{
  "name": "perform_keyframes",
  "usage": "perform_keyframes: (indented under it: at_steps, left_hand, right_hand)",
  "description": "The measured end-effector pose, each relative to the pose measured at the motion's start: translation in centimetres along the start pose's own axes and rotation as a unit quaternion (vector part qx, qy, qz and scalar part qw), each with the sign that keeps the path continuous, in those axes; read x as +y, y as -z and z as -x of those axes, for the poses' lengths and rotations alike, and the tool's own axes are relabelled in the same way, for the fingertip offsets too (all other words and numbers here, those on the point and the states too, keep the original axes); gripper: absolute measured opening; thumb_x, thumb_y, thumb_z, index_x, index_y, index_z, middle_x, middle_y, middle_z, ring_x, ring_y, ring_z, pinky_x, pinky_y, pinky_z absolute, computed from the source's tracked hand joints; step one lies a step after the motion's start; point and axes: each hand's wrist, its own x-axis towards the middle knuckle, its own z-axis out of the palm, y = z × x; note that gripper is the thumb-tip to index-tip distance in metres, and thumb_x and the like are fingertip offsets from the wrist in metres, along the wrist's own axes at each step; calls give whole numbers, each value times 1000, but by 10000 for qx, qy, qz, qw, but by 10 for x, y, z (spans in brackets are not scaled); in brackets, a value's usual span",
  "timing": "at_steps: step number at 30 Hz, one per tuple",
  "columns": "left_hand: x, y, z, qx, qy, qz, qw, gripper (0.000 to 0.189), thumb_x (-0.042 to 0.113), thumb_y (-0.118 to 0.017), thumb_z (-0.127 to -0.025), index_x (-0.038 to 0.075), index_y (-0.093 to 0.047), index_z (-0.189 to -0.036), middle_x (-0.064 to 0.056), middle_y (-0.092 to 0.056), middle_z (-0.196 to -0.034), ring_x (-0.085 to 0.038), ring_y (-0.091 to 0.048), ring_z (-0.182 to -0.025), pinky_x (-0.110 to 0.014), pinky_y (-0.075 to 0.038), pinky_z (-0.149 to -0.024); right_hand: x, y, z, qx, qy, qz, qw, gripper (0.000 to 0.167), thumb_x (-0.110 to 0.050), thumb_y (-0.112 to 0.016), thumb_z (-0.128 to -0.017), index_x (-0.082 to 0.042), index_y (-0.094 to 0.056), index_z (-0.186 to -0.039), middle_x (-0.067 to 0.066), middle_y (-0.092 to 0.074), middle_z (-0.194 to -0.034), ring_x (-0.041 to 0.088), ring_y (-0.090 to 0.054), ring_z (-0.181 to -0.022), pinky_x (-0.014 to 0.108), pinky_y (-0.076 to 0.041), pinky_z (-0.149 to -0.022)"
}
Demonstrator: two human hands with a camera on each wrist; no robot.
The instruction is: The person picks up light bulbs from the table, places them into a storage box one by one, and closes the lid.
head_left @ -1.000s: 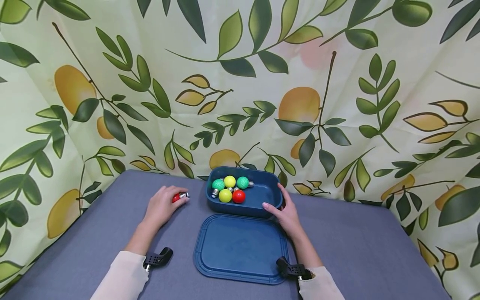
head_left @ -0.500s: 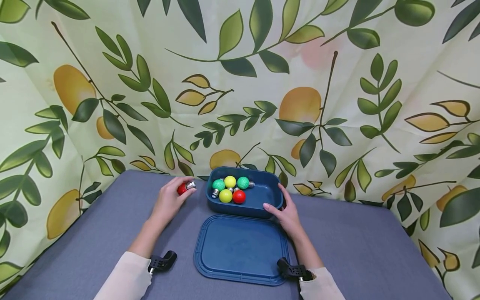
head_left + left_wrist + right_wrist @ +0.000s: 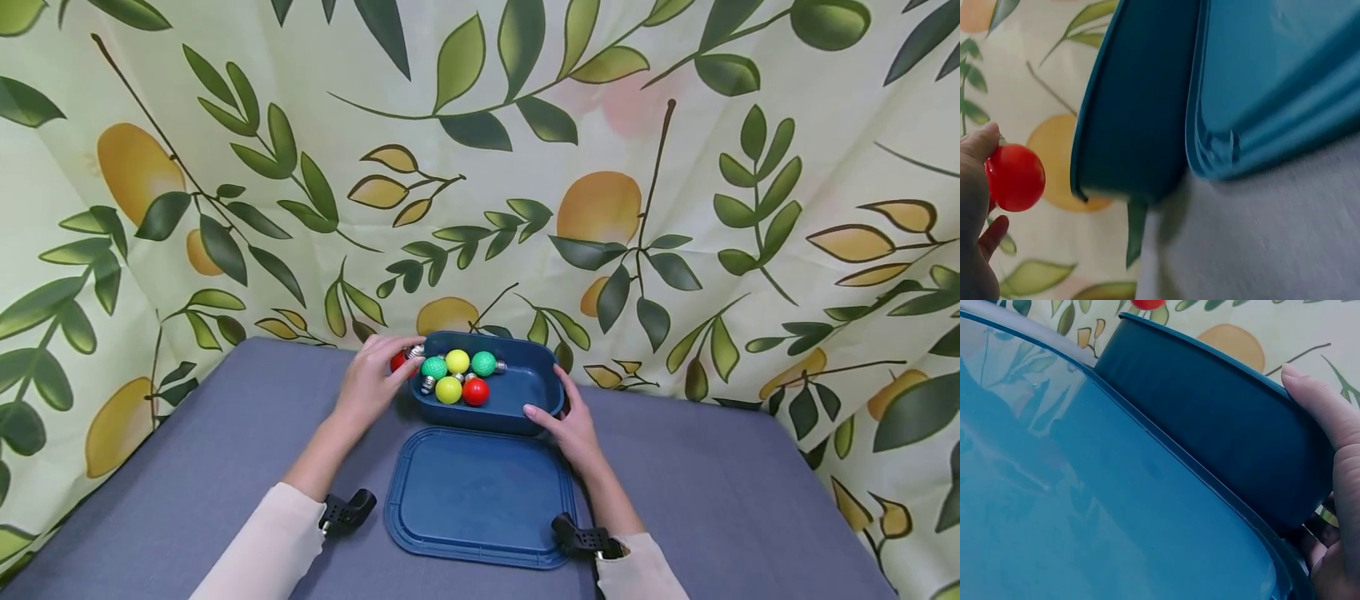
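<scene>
My left hand [image 3: 370, 382] pinches a red light bulb [image 3: 1017, 178] by its round part, at the left rim of a blue plastic box [image 3: 517, 417]. In the head view the bulb's metal screw base points toward the box. Several small bulbs lie inside on the box's left side: green, yellow and one red bulb [image 3: 476, 392]. My right hand [image 3: 576, 427] grips the box at its right front corner, thumb on the rim and fingers round the outer side. The right wrist view shows that thumb [image 3: 1297, 381] on the rim; the box's inside is hidden there.
A blue lid [image 3: 480, 500] lies flat on the grey cloth-covered table [image 3: 712, 492], just in front of the box. Behind the table hangs a leaf-and-fruit patterned curtain [image 3: 495, 175]. A black strap with a camera is on each wrist.
My left hand has lifted the red bulb off the table and carried it rightward to the box's left rim. The right hand stays on the box's corner.
</scene>
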Motion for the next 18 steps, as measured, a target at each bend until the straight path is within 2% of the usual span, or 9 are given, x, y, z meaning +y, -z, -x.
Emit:
perform_keyframes:
  at_steps: [4, 7, 11, 18]
  left_hand:
    - [11, -8, -7, -181, 131, 164, 9996, 34, 19, -77, -89, 12, -73, -122, -10, -75, -112, -26, -62, -103, -43, -56, -82]
    - [17, -16, -13, -308, 262, 451, 9982, 33, 19, -77, -90, 11, -73, -122, -10, -75, -110, -25, -63, -98, -41, -57, -81]
    - [23, -26, -25, -508, 354, 766, 9951, 33, 20, -76, -91, 10, -72, -122, -10, -74, -115, -25, -66, -101, -43, -59, -88]
    - [35, -45, -41, -703, 484, 950, 9918, 34, 19, -76, -91, 8, -72, -122, -10, -73, -117, -25, -68, -105, -41, -60, -91]
  right_hand:
    - [1, -2, 2, -37, -45, -40, 10000, 87, -27, -76, -90, -27, -26, -160, 15, -21, -168, 41, -38, -147, 56, -37, -117]
    - [1, -3, 2, -34, -47, -54, 10000, 86, -27, -76, -90, -27, -26, -160, 14, -20, -168, 42, -37, -148, 57, -36, -118]
    - [0, -3, 2, 25, -34, -98, 9999, 87, -27, -77, -89, -28, -27, -160, 13, -21, -168, 42, -37, -148, 57, -35, -119]
    - [-2, -1, 0, 7, -21, -134, 9999, 87, -26, -77, -89, -28, -27, -160, 12, -20, -169, 41, -36, -148, 56, -34, -119]
